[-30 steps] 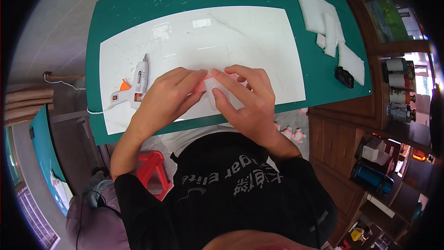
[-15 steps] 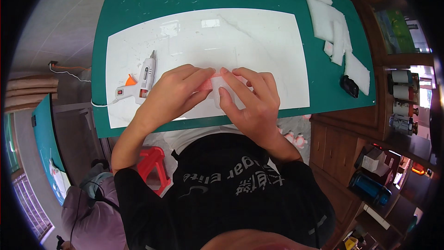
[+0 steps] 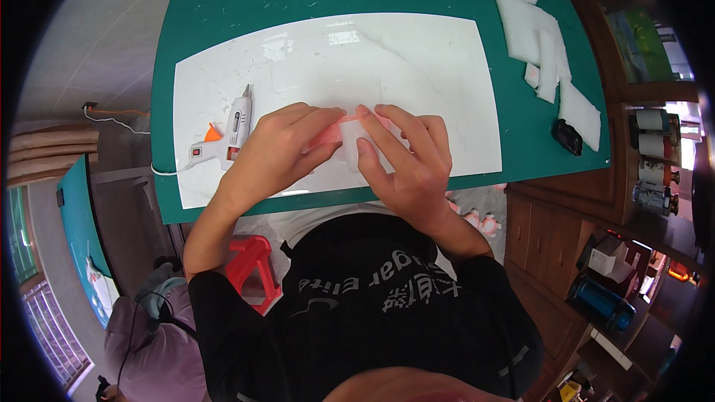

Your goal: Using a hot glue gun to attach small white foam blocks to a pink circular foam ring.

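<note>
Between my hands, above the white sheet, is a small piece with a pink fuzzy part and a smooth white part; its exact kind I cannot make out. My left hand pinches the pink part between thumb and fingers. On the other side, my right hand grips the white part, thumb nearer to me and index finger stretched along its top. The fingers hide much of it. A white hot glue gun with an orange trigger lies left of my left hand, its nozzle pointing away from me.
The glossy white sheet covers the middle of a green table. White batting lies at the far right, near a black object. A red stool stands below left, beside another person. Wooden cabinets flank the right.
The view has shifted slightly. Both hands keep their hold on the pink and white piece, with only small finger movements.
</note>
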### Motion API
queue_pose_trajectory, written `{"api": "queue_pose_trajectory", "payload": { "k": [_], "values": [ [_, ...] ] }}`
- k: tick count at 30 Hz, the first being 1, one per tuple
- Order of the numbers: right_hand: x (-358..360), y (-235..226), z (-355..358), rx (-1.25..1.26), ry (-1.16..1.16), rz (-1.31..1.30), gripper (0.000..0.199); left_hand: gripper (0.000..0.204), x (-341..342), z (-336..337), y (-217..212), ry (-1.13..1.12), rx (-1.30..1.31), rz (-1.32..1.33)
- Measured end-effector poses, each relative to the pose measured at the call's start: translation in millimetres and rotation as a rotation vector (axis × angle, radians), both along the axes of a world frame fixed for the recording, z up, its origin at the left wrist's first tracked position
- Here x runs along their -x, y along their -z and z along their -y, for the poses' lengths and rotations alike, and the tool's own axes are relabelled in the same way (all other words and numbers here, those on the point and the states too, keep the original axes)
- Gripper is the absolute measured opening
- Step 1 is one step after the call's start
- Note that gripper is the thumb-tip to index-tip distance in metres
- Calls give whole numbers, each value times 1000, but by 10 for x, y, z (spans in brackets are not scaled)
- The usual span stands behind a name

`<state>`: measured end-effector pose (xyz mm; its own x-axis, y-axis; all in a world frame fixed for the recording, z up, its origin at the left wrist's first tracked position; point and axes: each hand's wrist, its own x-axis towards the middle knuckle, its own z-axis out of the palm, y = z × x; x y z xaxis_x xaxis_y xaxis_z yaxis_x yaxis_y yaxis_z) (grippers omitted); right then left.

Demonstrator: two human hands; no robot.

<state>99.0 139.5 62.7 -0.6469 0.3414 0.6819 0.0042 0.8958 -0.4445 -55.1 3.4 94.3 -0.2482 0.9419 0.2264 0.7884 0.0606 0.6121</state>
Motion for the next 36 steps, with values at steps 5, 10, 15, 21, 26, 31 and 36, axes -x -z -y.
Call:
{"api": "queue_pose_trajectory", "payload": {
  "k": [5, 10, 15, 21, 26, 31, 36],
  "values": [
    [-45, -28, 1, -89, 3, -76, 35, 35, -6, 25, -2, -13, 6, 22],
    [-76, -22, 8, -122, -97, -47, 38, 31, 12, 24, 0, -7, 3, 41],
    [-70, 31, 48, -119, -96, -17, 41, 31, 34, 51, -1, 2, 25, 71],
    [-77, -54, 13, -178, -96, 46, 47, 32, 59, 39, 54, -18, -9, 94],
    [-246, -244, -169, -38, -164, -30, 52, 35, 157, 139, 91, -145, -44, 296],
    [-332, 26, -379, 579, -153, -149, 51, 33, 209, 223, 280, -403, -190, 1048],
    [-308, 153, -296, 1091, -460, 99, 66, 35, 119, 220, 391, -318, -228, 1317]
  ]
}}
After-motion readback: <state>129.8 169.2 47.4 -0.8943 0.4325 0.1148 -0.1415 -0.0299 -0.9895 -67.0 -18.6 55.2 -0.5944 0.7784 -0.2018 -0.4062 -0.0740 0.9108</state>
